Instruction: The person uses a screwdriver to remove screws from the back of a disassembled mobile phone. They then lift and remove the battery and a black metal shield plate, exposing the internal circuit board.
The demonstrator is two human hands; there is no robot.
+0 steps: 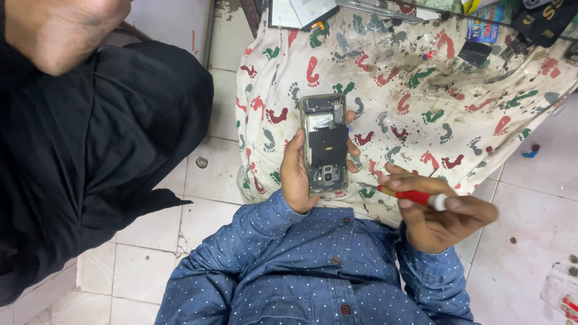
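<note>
Head camera view, looking straight down at a person in a blue dotted shirt (313,271) working over a cloth (421,90) printed with red and green footprints. The left hand (298,174) holds an opened smartphone (325,144), its back cover off, so that a dark plate, a pale component and the camera module near the palm end are exposed. The phone lies lengthwise in the curled hand: the thumb runs along its near long edge and the fingertips wrap round the far long edge, clamping the frame from both sides. Just to the right of it, apart from the phone, the right hand (442,216) is closed round a small screwdriver (415,196) with a red handle and a white cap, pinched between thumb and fingers, its tip pointing toward the phone's lower corner without clearly touching it. The phone looks light, stiff and thin, and with its insides bare it is likely fragile; it seems best gripped by the metal side frame, as here, and not pressed on the exposed parts. Beyond the fingers, at the far edge of the cloth, lie loose parts and small packets (481,30). To the left of the left hand stands another person in black clothing (90,138), on a pale tiled floor (150,265).
</note>
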